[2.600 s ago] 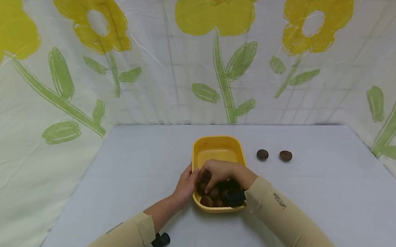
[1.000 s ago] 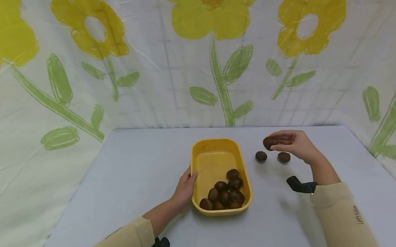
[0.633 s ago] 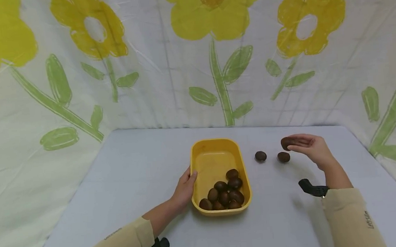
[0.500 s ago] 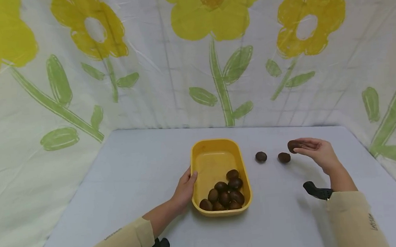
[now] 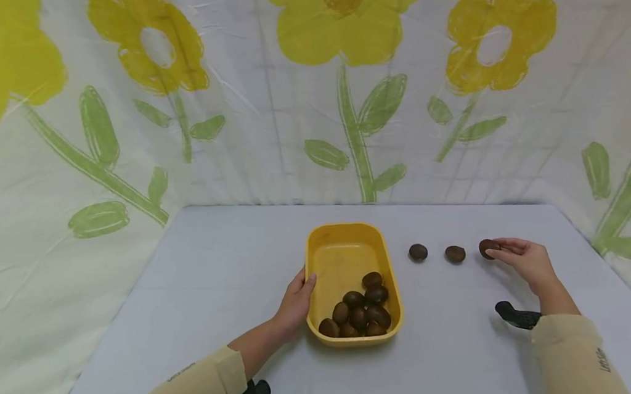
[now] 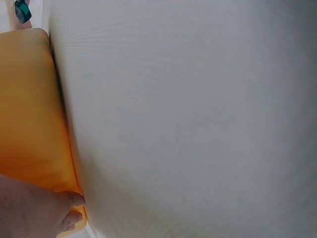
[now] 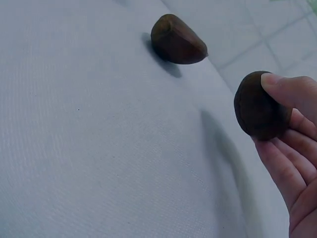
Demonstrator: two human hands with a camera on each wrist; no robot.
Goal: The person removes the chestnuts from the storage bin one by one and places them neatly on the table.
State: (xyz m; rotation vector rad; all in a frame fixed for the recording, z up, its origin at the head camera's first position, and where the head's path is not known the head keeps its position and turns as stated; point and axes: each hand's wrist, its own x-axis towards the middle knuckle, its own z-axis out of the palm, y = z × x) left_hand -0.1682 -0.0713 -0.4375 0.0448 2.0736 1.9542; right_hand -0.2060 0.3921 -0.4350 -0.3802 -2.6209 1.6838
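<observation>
A yellow plastic container with rounded corners stands mid-table, several brown chestnuts gathered in its near part. My left hand grips its left wall, thumb over the rim; the left wrist view shows fingers against the orange-yellow side. To the right, my right hand pinches a chestnut between thumb and fingertips, close over the table. Two more chestnuts lie between the container and that hand: one nearer the container, the other nearer the hand.
A white cloth covers the table. Behind its back edge hangs a white curtain with yellow flowers. Black wrist-worn camera mounts stick out beside both forearms.
My right hand took a chestnut out of the container, carried it right past the two on the table, and lowered it at the right end of their row. The left hand stays on the container.
</observation>
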